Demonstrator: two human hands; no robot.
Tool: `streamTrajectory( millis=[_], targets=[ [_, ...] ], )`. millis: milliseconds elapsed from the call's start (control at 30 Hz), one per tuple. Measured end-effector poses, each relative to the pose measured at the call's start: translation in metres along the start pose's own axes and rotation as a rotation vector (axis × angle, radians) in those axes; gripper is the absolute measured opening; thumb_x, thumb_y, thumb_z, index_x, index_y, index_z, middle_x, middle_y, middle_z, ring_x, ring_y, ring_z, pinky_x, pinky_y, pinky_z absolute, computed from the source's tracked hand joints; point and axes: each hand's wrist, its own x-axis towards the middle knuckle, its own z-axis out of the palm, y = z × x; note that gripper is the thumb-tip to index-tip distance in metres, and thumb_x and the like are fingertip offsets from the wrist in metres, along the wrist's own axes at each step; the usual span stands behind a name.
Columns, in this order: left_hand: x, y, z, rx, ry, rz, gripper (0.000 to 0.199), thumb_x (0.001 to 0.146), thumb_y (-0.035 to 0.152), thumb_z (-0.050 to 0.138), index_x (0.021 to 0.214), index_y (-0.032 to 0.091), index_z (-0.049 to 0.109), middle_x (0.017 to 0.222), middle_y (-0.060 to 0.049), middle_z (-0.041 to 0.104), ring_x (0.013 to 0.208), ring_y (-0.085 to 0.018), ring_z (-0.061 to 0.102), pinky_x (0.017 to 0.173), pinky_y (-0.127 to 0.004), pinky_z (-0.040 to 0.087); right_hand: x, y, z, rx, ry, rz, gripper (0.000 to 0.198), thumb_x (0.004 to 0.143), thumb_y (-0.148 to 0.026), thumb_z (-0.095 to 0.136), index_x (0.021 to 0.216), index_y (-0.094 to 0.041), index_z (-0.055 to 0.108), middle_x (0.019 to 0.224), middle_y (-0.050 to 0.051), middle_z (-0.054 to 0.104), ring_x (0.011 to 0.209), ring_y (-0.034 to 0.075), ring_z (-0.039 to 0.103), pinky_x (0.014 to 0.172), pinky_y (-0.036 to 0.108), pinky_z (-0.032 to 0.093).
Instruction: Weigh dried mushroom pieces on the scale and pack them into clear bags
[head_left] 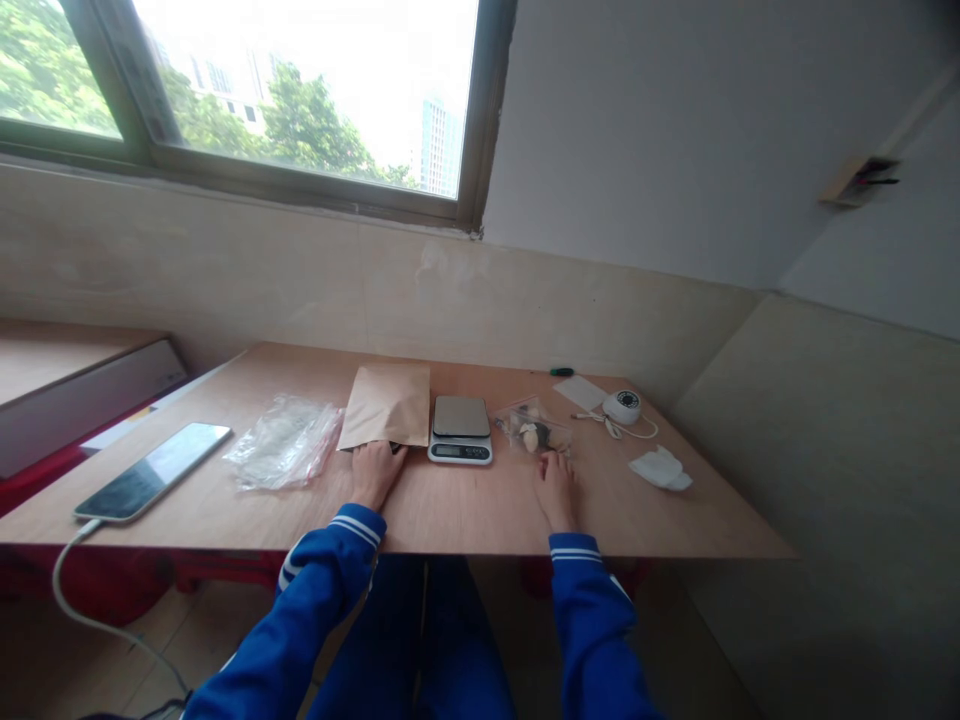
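Note:
A brown kraft paper bag (386, 400) lies flat on the table with its mouth toward me. My left hand (375, 472) is at that mouth, its fingertips partly hidden at the bag's edge. To the right, my right hand (556, 488) rests on the table with curled fingers at the near edge of a small clear plastic bag (529, 422). Pale and dark pieces show through this bag; I cannot make out what they are. Between the two bags stands a digital kitchen scale (460, 417) with nothing on its plate.
A heap of clear plastic bags (285, 443) lies left of the paper bag, and a cabled phone (154, 473) farther left. On the right are a white dome camera (621, 405) with its cable, a white paper (580, 391), a crumpled tissue (661, 468) and a green-handled tool (562, 372).

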Motion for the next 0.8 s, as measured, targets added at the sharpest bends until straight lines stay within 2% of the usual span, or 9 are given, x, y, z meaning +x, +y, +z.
streamTrajectory(
  millis=[100,167,300,433,600,700,800],
  targets=[
    [-0.005,0.002,-0.004,-0.008,0.033,0.001,0.061,0.084,0.058,0.035,0.081,0.01,0.072,0.084,-0.02,0.07,0.084,-0.03,0.065,0.078,-0.037,0.041,0.0,0.001,-0.001,0.004,0.005,-0.005,0.015,0.085,-0.014,0.043,0.09,-0.016,0.058,0.092,0.009,0.062,0.091,0.022,0.053,0.08,0.032,0.032],
    [-0.007,0.002,-0.005,-0.016,0.005,0.004,0.063,0.084,0.061,0.034,0.078,0.011,0.072,0.081,-0.019,0.07,0.081,-0.03,0.065,0.075,-0.036,0.042,0.0,0.001,-0.001,0.01,0.01,-0.009,0.016,0.085,-0.015,0.043,0.091,-0.016,0.058,0.093,0.009,0.062,0.091,0.022,0.053,0.08,0.032,0.033],
    [-0.008,-0.002,-0.003,-0.036,-0.08,-0.021,0.056,0.086,0.053,0.036,0.079,0.009,0.07,0.083,-0.02,0.07,0.08,-0.029,0.066,0.069,-0.033,0.042,-0.001,0.0,-0.002,0.029,0.007,0.006,0.017,0.085,-0.016,0.043,0.092,-0.016,0.058,0.095,0.009,0.062,0.091,0.023,0.053,0.08,0.032,0.033],
    [-0.01,-0.007,-0.001,-0.087,-0.087,0.024,0.051,0.086,0.051,0.038,0.078,0.011,0.068,0.084,-0.018,0.07,0.082,-0.027,0.066,0.071,-0.032,0.042,0.0,-0.001,-0.001,0.047,-0.008,0.009,0.019,0.085,-0.015,0.041,0.092,-0.015,0.058,0.094,0.01,0.062,0.093,0.024,0.052,0.082,0.033,0.034],
    [-0.016,-0.008,-0.002,-0.105,-0.067,0.006,0.055,0.084,0.056,0.037,0.073,0.012,0.067,0.081,-0.018,0.07,0.078,-0.028,0.066,0.07,-0.033,0.042,0.001,-0.002,-0.004,0.05,0.134,0.026,0.026,0.086,-0.02,0.043,0.106,-0.013,0.057,0.119,0.017,0.054,0.108,0.029,0.047,0.088,0.041,0.034],
    [-0.018,-0.007,-0.001,-0.145,-0.083,0.029,0.053,0.083,0.056,0.039,0.074,0.012,0.067,0.08,-0.018,0.07,0.078,-0.028,0.066,0.068,-0.032,0.043,-0.008,-0.021,-0.009,0.158,0.19,-0.045,0.029,0.088,-0.021,0.039,0.111,-0.016,0.056,0.123,0.014,0.051,0.112,0.028,0.046,0.093,0.043,0.034],
    [-0.018,-0.008,0.0,-0.178,-0.061,0.038,0.051,0.083,0.056,0.041,0.076,0.012,0.066,0.083,-0.018,0.07,0.079,-0.028,0.066,0.068,-0.032,0.043,-0.028,-0.069,-0.014,0.319,0.106,-0.249,0.036,0.088,-0.019,0.039,0.121,-0.02,0.053,0.127,0.013,0.05,0.119,0.025,0.044,0.098,0.042,0.035]
  ],
)
